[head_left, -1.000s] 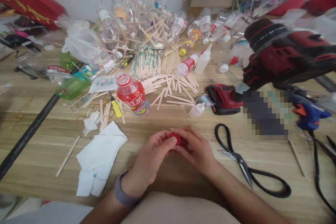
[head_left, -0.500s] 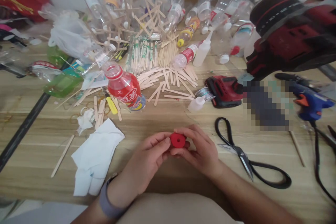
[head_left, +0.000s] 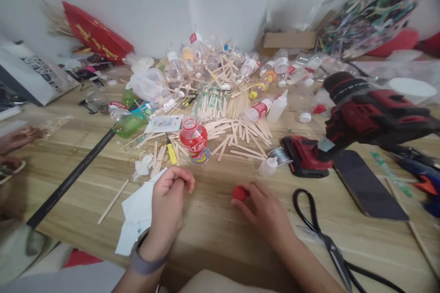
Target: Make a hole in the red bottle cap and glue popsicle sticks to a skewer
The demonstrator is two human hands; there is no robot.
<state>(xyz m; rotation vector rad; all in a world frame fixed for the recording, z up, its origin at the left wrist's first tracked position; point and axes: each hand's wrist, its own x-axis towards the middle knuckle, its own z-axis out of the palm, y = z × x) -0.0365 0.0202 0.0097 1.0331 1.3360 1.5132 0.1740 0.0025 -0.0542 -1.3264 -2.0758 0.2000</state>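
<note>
Pinching a red cap (head_left: 239,193), right fingers (head_left: 253,188), left fingers (head_left: 179,175) curled, cannot tell if holding anything, scissors (head_left: 332,248) cut off below

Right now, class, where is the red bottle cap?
In the head view, the red bottle cap is in the right hand, below and just right of centre, left of the black-handled scissors.

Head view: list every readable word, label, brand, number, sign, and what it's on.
Nothing reads with certainty.
White bag: black capitals, possibly "EMEN"; rest unclear.
Red-labelled bottle: white characters, too blurred.
Red panel: gold characters, too blurred.
Cordless drill: collar markings too blurred.
Stick wrappers: green print too small.
Red cap in the right hand: no visible text.
Other bottle labels: too small or blurred.
</note>
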